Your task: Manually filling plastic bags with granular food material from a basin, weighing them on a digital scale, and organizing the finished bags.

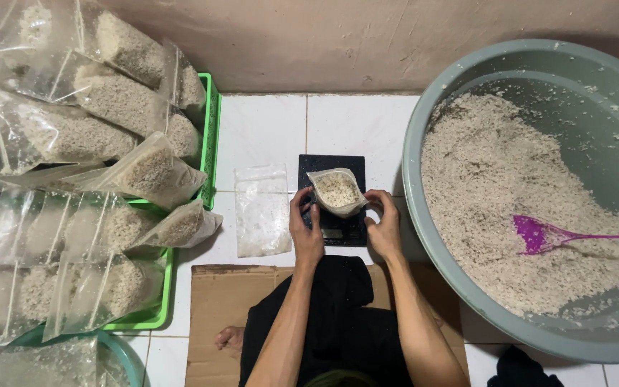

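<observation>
At the bottom centre a cardboard sheet (216,301) is laid on white tile, with bare floor left above it. A small clear pouch (336,191), open-topped and part-filled with pale grain, is stood on the black scale (333,199) at mid-frame. It is pinched by the left hand (305,226) and right hand (383,223), fingers curled on its sides. A grey basin (424,208) is seen at right, stacked filled bags (109,136) at left

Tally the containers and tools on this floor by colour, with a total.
Green crate under the filled bags: 1
Grey-green basin of grain: 1
Purple scoop in the basin: 1
Black scale: 1
Clear pouch on the scale, between left hand and right hand: 1
Total: 5
</observation>
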